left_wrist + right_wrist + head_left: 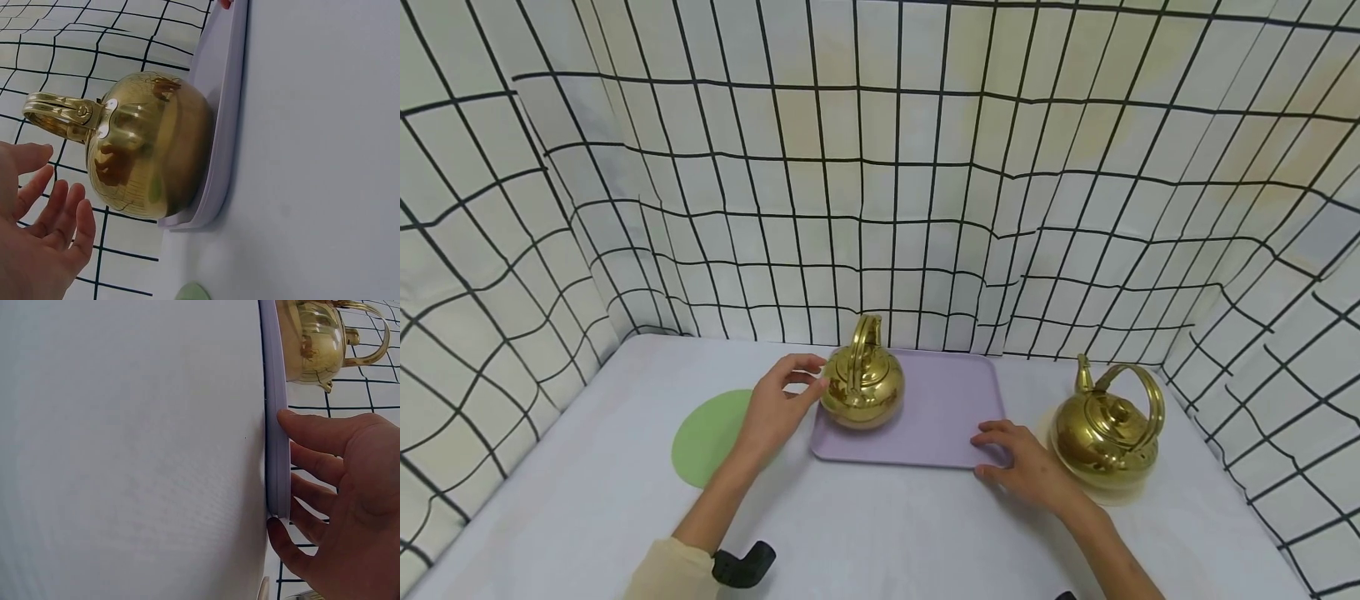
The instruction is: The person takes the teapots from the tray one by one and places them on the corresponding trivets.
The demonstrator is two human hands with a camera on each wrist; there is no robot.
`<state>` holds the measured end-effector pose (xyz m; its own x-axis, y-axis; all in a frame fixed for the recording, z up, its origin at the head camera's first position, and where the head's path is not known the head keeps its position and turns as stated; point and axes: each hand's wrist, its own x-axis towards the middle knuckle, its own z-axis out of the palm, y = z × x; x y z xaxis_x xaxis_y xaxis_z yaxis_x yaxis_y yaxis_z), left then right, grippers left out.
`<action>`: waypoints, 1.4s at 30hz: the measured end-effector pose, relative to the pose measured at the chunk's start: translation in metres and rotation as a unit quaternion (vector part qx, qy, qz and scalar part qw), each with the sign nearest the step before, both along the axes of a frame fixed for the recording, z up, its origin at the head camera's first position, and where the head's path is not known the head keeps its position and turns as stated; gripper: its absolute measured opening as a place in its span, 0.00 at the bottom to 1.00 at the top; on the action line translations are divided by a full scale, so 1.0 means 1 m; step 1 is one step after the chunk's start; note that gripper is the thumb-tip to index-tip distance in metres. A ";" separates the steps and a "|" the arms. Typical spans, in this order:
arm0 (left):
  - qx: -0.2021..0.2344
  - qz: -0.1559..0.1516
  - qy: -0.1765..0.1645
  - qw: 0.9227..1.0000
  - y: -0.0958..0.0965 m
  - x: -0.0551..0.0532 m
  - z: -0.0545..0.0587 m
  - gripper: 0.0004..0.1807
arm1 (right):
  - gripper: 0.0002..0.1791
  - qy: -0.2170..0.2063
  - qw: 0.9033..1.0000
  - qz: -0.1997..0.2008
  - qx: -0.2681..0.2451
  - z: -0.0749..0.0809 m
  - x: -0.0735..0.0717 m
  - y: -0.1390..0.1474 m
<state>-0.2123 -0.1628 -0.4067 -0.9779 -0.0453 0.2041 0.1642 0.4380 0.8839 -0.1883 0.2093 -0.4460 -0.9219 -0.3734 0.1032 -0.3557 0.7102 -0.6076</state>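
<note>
A round brass kettle (pixel 862 390) stands on the left part of a lilac tray (pixel 940 408), its hooped handle upright. My left hand (pixel 778 408) is beside the kettle's left side, fingers spread and gently bent. In the left wrist view, a gap shows between those fingers and the kettle (pixel 150 147). My right hand (pixel 1018 462) is at the tray's front right corner. Seen from the right wrist, its thumb touches the front rim of the tray (pixel 278 462) and its little finger reaches around the corner, the other fingers loosely bent over the rim.
A second brass kettle (pixel 1105 437) sits on a pale round mat (pixel 1112 497) at the right, close to my right forearm. To the left lies a green round mat (pixel 707 437), partly behind my left arm. White cloth walls with a black grid (pixel 865 192) surround the white table.
</note>
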 end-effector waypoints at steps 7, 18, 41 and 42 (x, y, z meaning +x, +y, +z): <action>0.030 -0.018 0.013 0.999 0.002 -0.002 0.003 0.19 | 0.20 -0.003 1.000 -0.006 0.005 -0.001 -0.001 0.000; 0.078 -0.054 0.019 0.995 0.007 -0.005 0.005 0.22 | 0.20 -0.002 1.000 -0.004 0.004 0.000 0.000 -0.001; 0.129 -0.080 0.024 0.988 0.021 -0.008 0.005 0.24 | 0.20 -0.001 1.000 -0.004 0.007 -0.003 -0.001 0.001; 0.130 -0.080 0.023 0.988 0.022 -0.008 0.005 0.24 | 0.19 -0.002 1.000 -0.005 0.007 -0.003 -0.001 0.001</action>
